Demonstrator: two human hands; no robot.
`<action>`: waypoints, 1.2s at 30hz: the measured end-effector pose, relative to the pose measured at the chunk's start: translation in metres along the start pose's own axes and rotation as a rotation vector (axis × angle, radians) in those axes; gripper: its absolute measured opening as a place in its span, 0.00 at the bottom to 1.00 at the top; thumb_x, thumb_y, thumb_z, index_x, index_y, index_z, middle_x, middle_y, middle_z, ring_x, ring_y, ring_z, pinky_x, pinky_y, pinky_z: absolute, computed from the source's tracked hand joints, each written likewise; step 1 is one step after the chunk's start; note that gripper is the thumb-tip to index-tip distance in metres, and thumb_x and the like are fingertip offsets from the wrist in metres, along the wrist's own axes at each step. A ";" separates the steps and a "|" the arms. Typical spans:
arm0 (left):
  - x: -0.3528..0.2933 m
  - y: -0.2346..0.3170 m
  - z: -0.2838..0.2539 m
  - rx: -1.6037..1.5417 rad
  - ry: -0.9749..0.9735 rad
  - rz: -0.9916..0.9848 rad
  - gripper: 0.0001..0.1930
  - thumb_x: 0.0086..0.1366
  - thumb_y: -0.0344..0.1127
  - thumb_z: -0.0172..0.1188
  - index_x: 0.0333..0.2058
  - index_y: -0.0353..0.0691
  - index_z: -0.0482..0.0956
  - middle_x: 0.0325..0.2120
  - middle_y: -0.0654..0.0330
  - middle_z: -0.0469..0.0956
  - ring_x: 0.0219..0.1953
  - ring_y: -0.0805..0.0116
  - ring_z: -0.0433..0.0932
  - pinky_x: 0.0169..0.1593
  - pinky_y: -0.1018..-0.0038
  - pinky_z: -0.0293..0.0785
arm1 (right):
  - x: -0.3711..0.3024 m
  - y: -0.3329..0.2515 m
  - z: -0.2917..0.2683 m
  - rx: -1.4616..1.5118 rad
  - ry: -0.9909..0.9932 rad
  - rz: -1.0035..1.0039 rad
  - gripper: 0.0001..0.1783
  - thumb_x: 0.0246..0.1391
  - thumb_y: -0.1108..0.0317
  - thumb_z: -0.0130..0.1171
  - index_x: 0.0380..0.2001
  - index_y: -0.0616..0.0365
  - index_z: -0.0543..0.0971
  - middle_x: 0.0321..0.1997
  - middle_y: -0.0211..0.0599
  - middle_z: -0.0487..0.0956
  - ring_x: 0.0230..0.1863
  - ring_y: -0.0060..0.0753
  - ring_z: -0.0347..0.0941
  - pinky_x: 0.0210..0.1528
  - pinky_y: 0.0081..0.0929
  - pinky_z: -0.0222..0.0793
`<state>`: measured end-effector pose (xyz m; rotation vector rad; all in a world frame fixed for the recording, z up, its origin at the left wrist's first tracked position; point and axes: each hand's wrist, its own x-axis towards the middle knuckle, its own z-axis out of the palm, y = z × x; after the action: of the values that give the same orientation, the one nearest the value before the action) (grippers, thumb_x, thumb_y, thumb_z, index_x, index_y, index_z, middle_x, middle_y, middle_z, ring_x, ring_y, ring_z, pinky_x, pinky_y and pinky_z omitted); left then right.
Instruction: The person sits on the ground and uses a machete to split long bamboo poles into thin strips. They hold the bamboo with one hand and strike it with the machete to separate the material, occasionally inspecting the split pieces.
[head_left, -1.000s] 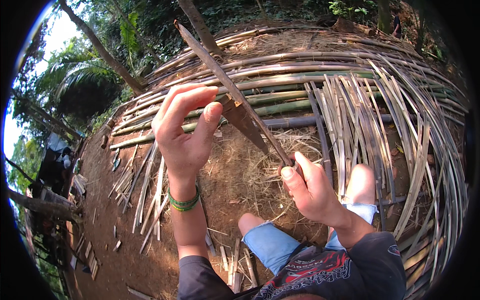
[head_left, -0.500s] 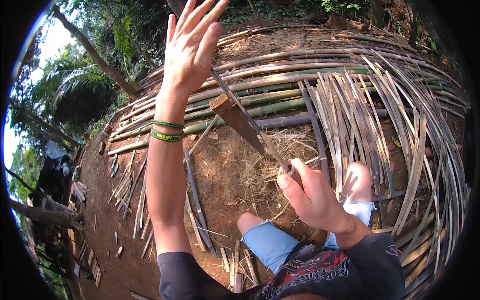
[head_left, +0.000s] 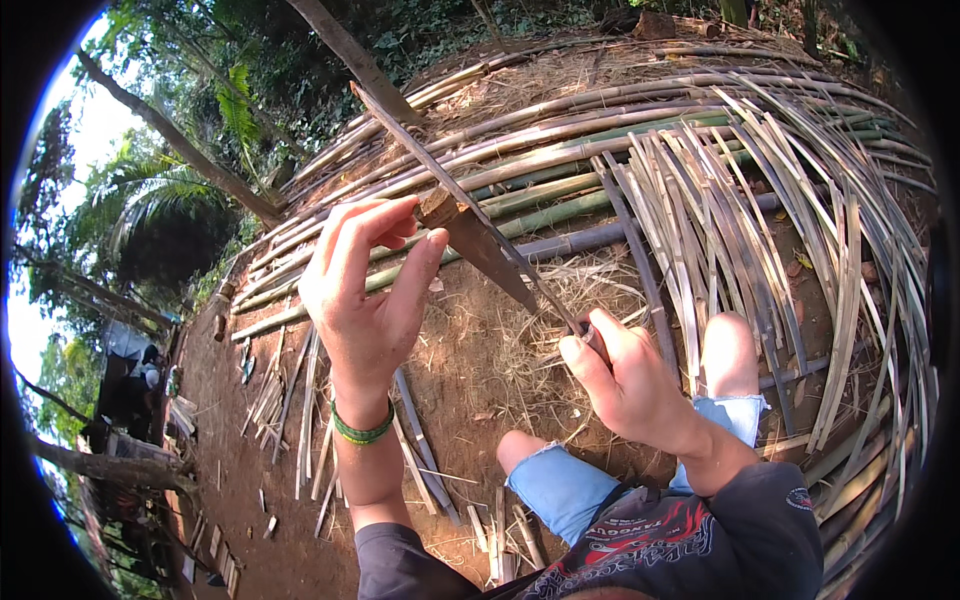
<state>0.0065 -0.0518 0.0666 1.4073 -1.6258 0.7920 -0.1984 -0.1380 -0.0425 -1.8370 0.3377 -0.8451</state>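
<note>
While brown dirt (head_left: 470, 390) shows between the forearms, the room is tighter toward two o'clock of the right hand (head_left: 632, 385), where a bare knee (head_left: 730, 352) rises just beside it. Split strips (head_left: 690, 220) fan out toward one o'clock, and round poles (head_left: 560, 213) line the twelve o'clock side. The right hand is closed around the near end of a long narrow bar (head_left: 427, 163); whether it is wood or blade, I cannot tell. From that grip it slants out between ten and eleven o'clock, past the broad end of a tapering wood block (head_left: 490, 260). The left hand (head_left: 362, 290), nine to ten o'clock from the right, curls with thumb and fingers apart near that end; contact is unclear.
</note>
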 end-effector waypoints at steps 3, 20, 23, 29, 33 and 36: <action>-0.009 -0.007 0.011 -0.065 0.067 -0.048 0.12 0.54 0.22 0.69 0.37 0.31 0.79 0.30 0.57 0.79 0.30 0.69 0.79 0.36 0.75 0.76 | 0.003 0.020 0.009 -0.043 0.055 -0.075 0.12 0.62 0.66 0.58 0.33 0.67 0.72 0.15 0.44 0.72 0.15 0.42 0.71 0.20 0.37 0.63; -0.015 0.000 0.010 -0.092 0.097 -0.222 0.10 0.63 0.21 0.61 0.43 0.26 0.74 0.38 0.56 0.77 0.39 0.73 0.78 0.46 0.76 0.77 | 0.002 0.077 0.041 0.034 -0.034 0.084 0.21 0.66 0.53 0.50 0.33 0.64 0.73 0.15 0.46 0.68 0.18 0.48 0.67 0.24 0.42 0.62; -0.021 0.002 -0.001 -0.179 0.236 -0.322 0.10 0.65 0.21 0.59 0.44 0.26 0.74 0.40 0.58 0.76 0.40 0.74 0.76 0.48 0.76 0.75 | -0.001 0.049 0.040 0.075 -0.063 0.055 0.20 0.65 0.55 0.51 0.31 0.64 0.73 0.14 0.44 0.66 0.16 0.45 0.63 0.24 0.40 0.60; -0.032 -0.005 -0.004 -0.039 0.090 -0.148 0.11 0.63 0.20 0.59 0.44 0.26 0.74 0.37 0.54 0.76 0.37 0.68 0.77 0.43 0.75 0.76 | -0.015 0.100 0.064 -0.015 -0.051 0.053 0.25 0.66 0.48 0.49 0.36 0.65 0.74 0.15 0.43 0.72 0.16 0.46 0.70 0.22 0.40 0.65; -0.037 -0.010 -0.024 -0.035 0.107 -0.205 0.11 0.64 0.20 0.59 0.45 0.26 0.74 0.38 0.55 0.75 0.38 0.70 0.76 0.45 0.76 0.76 | -0.006 0.062 0.041 0.842 -0.415 0.661 0.25 0.68 0.48 0.48 0.32 0.64 0.73 0.15 0.30 0.66 0.17 0.25 0.65 0.21 0.35 0.62; -0.050 -0.010 -0.032 -0.057 0.147 -0.299 0.12 0.64 0.20 0.58 0.46 0.26 0.73 0.40 0.55 0.75 0.40 0.71 0.76 0.48 0.76 0.75 | -0.003 0.041 0.050 0.372 -0.295 0.235 0.26 0.67 0.49 0.50 0.30 0.66 0.73 0.15 0.35 0.67 0.18 0.29 0.66 0.24 0.36 0.64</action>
<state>0.0239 -0.0027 0.0361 1.4721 -1.2793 0.6524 -0.1602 -0.1188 -0.0909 -1.5105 0.1880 -0.4309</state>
